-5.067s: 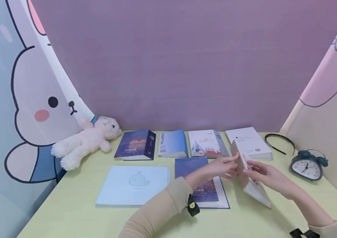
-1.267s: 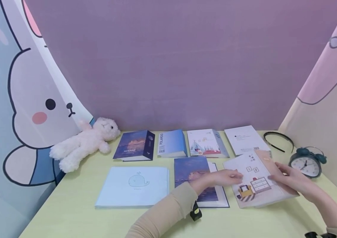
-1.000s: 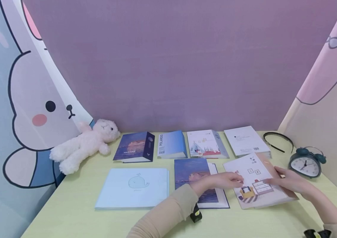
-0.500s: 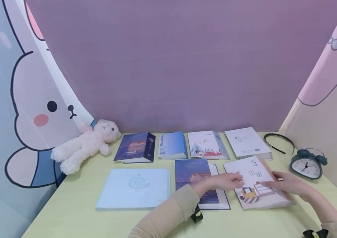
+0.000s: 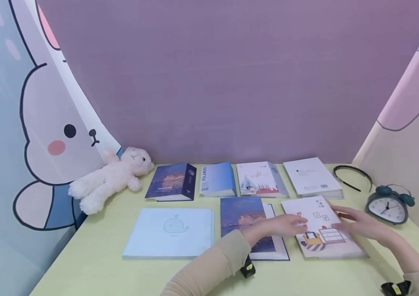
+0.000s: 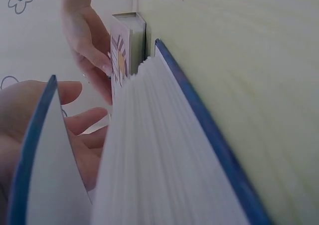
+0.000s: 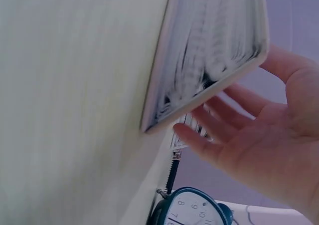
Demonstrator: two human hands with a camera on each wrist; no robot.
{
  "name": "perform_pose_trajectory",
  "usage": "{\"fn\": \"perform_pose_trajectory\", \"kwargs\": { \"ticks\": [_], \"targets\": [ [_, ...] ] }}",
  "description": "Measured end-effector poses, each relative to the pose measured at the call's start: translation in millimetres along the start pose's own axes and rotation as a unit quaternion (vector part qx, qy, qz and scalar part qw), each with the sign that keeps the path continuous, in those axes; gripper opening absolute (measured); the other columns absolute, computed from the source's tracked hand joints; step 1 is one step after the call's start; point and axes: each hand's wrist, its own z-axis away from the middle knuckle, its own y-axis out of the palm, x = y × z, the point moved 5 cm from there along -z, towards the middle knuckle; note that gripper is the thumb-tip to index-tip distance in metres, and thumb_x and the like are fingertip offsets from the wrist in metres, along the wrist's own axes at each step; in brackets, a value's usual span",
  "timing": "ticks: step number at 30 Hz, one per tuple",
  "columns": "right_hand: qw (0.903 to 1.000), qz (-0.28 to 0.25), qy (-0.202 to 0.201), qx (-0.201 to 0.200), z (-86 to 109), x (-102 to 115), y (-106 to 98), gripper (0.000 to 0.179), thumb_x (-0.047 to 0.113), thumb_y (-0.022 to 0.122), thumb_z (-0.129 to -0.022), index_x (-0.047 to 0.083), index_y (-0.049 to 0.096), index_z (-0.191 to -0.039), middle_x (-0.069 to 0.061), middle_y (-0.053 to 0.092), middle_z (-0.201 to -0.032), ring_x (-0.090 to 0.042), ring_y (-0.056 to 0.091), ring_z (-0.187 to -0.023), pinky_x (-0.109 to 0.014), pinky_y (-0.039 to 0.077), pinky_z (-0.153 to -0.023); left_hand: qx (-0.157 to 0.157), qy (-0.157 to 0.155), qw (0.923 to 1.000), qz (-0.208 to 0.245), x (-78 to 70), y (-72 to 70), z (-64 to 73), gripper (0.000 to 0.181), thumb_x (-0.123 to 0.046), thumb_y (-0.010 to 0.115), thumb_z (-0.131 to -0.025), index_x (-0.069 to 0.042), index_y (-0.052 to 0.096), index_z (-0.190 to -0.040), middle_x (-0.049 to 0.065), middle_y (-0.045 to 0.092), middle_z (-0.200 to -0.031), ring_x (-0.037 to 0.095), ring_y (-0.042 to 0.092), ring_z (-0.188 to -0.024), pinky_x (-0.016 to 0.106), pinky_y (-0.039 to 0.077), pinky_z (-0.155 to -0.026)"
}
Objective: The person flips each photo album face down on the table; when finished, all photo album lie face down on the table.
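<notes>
A white photo album (image 5: 314, 238) with a drawn yellow armchair and drawers on its cover lies at the right of the front row. My right hand (image 5: 368, 225) holds its right edge, thumb over the cover and fingers along the spine, as the right wrist view shows from the side (image 7: 264, 120). Across the album's left part, my left hand (image 5: 287, 226) rests with loosely extended fingers. My left forearm passes over a dark blue photo album (image 5: 240, 211), partly hiding it. That blue album's cover stands raised off its pages (image 6: 164, 150) in the left wrist view.
A light blue whale album (image 5: 146, 230) lies front left. Behind stand a sunset-picture album (image 5: 166, 181), a blue Polaroid album (image 5: 217, 176), a tent-picture album (image 5: 254, 174) and a white album (image 5: 309, 174). A plush toy (image 5: 113, 176), hairband (image 5: 353, 176) and alarm clock (image 5: 388, 207) flank them.
The white album, earlier upright between both hands, was turned cover up and lowered flat beside the dark blue album. Its raised right side sank over the last second. The left hand stayed nearly still.
</notes>
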Motion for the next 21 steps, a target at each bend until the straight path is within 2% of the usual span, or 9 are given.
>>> {"fn": "perform_pose_trajectory", "kwargs": {
  "ticks": [3,7,14,21],
  "targets": [
    [1.0000,-0.002,-0.006,0.003,-1.6,-1.4,-0.1,0.072,0.027,0.062,-0.090,-0.007,0.028,-0.143,-0.040,0.032,-0.138,-0.057,0.036,-0.123,-0.066,0.037,-0.091,0.003,0.006,0.9996,-0.027,-1.7,0.6,-1.0,0.043,-0.035,0.043,-0.099,-0.018,0.047,-0.139,-0.006,0.045,-0.143,0.006,0.038,-0.133,0.016,0.030,-0.108],
    [0.9998,0.018,0.001,0.005,-4.3,-0.1,-1.7,0.073,0.030,0.062,-0.090,-0.005,0.028,-0.144,-0.037,0.036,-0.138,-0.055,0.039,-0.123,-0.064,0.039,-0.091,0.011,0.008,0.9985,-0.052,-0.9,-1.6,-2.7,0.044,-0.036,0.042,-0.100,-0.017,0.047,-0.139,-0.006,0.046,-0.143,0.005,0.038,-0.133,0.015,0.030,-0.107],
    [0.9991,0.029,0.027,0.011,-2.7,3.6,-4.4,0.075,0.036,0.061,-0.090,0.000,0.027,-0.145,-0.035,0.040,-0.136,-0.053,0.040,-0.123,-0.062,0.040,-0.090,0.035,0.000,0.9988,-0.033,1.2,-2.5,-1.8,0.045,-0.037,0.042,-0.099,-0.017,0.045,-0.140,-0.005,0.042,-0.146,0.006,0.037,-0.134,0.017,0.029,-0.109],
    [0.9980,0.055,0.031,0.003,-4.6,2.1,-4.8,0.074,0.041,0.061,-0.089,0.001,0.031,-0.144,-0.033,0.041,-0.136,-0.054,0.038,-0.123,-0.064,0.039,-0.089,0.045,0.013,0.9975,-0.053,-1.1,-1.7,-2.7,0.044,-0.033,0.045,-0.099,-0.017,0.045,-0.140,-0.003,0.040,-0.147,0.007,0.036,-0.135,0.017,0.028,-0.109]
  ]
}}
